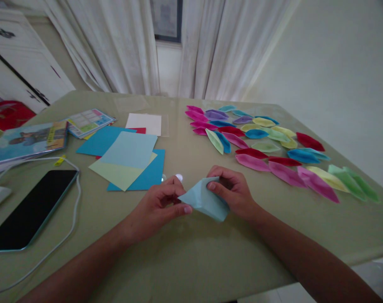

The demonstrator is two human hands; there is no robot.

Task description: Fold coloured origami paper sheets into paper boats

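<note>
Between my two hands is a partly folded sheet of light blue origami paper (206, 201), raised a little over the table. My left hand (161, 202) pinches its pointed left corner between thumb and fingers. On the other side, my right hand (232, 189) grips the upper right part, thumb on the near face and fingers behind it. Left of my hands lie loose square sheets: a light blue sheet (131, 147), a pale yellow sheet (122, 172) and darker blue sheets (153, 172). Many folded paper pieces (256, 164) in pink, red, blue, yellow, green and purple are spread to the right.
A black-screened phone (33, 210) lies at the left, with a white cable (76, 206) curving around it. Behind it are a book (30, 141) and a printed packet (89, 122). White paper (144, 123) lies at the back. Curtains (204, 50) hang beyond the table (179, 269).
</note>
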